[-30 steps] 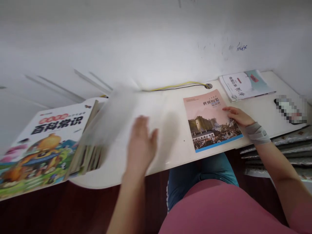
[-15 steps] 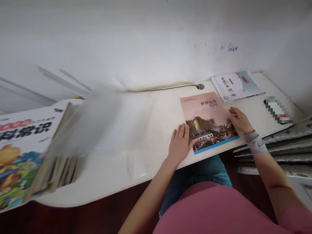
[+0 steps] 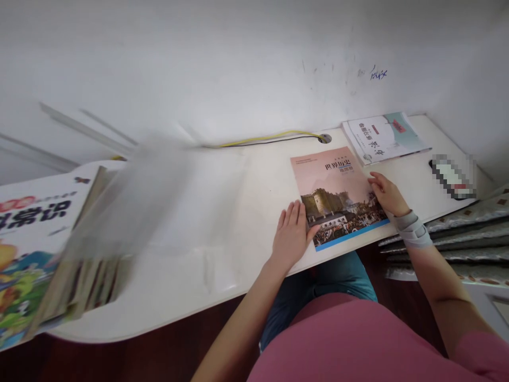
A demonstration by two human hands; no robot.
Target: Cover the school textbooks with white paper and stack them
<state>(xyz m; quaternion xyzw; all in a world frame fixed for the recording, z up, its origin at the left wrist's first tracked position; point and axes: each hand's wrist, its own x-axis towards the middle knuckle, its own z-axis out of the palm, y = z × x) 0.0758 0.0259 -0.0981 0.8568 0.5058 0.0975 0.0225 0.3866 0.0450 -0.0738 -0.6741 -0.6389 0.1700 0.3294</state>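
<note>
A pink-covered book with a castle and crowd picture and a blue bottom strip lies closed and slightly turned on the white desk. My left hand rests flat along its left edge, fingers stretched out and thumb over the lower left of the cover. At the right edge is my right hand, its fingers loosely bent and the tips at the book's side. A pale band circles the right wrist. Whether those fingertips press on the book's edge is hard to make out.
Behind on the right lie white-and-teal booklets and a pixelated phone-like object. A yellow cable runs along the wall to a desk hole. Stacked books stand left beside a blurred translucent sheet. Patterned padding is at right.
The whole view has shifted slightly, so the desk items appear a little further left. My right fingers have changed their bend a little by the book's edge. The left hand stays on the book.
</note>
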